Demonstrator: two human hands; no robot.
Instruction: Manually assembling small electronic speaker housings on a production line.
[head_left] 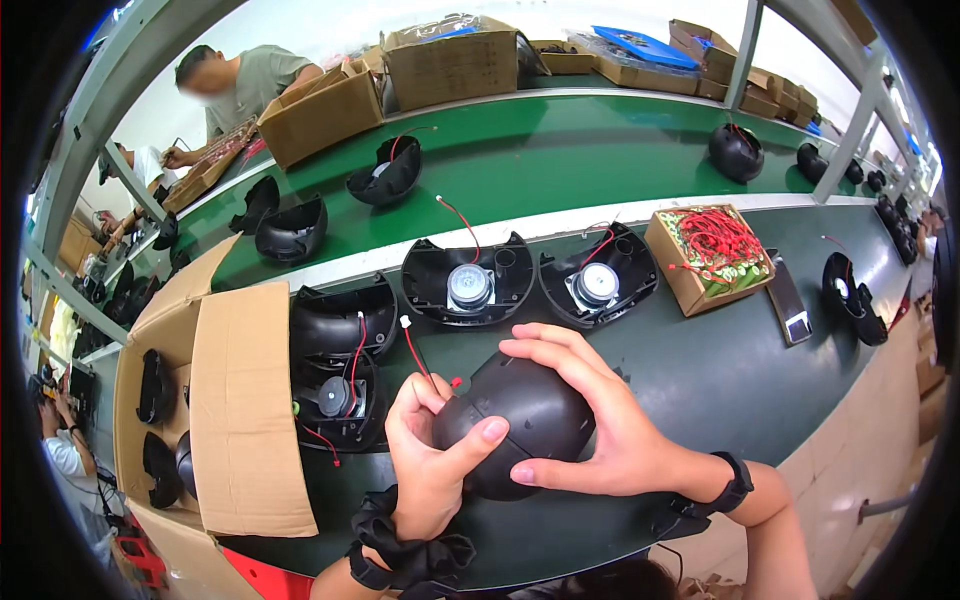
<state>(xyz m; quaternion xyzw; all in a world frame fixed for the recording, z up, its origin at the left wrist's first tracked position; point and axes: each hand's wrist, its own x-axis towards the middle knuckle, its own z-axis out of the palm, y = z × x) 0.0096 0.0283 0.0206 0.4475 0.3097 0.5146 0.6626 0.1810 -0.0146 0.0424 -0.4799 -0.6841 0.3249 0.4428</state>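
A round black speaker housing (545, 405) is between my two hands above the bench, a seam line running across its top. My left hand (430, 450) grips its left side, thumb pressed near the seam. Beside those fingers a red and black wire with a white plug (406, 322) sticks up. My right hand (610, 425) wraps the right side, fingers over the far top and thumb on the near face. Just beyond lie two open half shells with silver speaker drivers (470, 287) (597, 284). Another shell with a driver (337, 397) lies left of my left hand.
An open cardboard box (255, 410) with black shells stands at the left. A small carton of red wires (710, 255) and a dark flat device (790, 300) are at the right. Beyond runs a green conveyor belt (570, 150) carrying shells; a co-worker (250, 85) sits behind it.
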